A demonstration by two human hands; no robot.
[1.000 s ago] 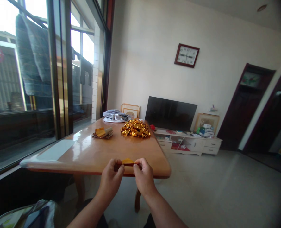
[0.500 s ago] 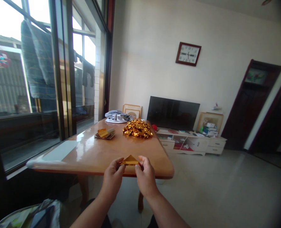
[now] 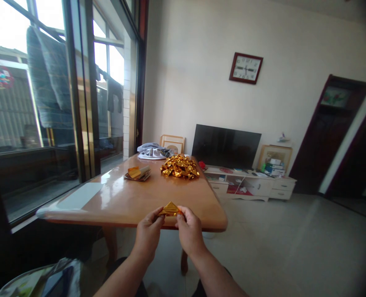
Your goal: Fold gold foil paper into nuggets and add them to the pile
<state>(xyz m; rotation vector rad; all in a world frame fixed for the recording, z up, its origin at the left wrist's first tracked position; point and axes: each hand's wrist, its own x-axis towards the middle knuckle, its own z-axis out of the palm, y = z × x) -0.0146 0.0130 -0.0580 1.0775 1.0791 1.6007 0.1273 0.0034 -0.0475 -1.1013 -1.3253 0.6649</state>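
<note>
The left hand (image 3: 148, 234) and the right hand (image 3: 189, 231) both pinch a small gold paper (image 3: 170, 209) with their fingertips. The paper is folded into a pointy shape and sits in the air just over the near edge of the wooden table (image 3: 133, 198). Far back on the table lies a pile of shiny gold pieces (image 3: 179, 166). Beside it is a small stack of papers (image 3: 137, 173).

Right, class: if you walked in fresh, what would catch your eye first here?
The small gold foil triangle pinched between the left hand and right hand at the near table edge. Then the glittering gold foil heap at the far end of the wooden table.
</note>
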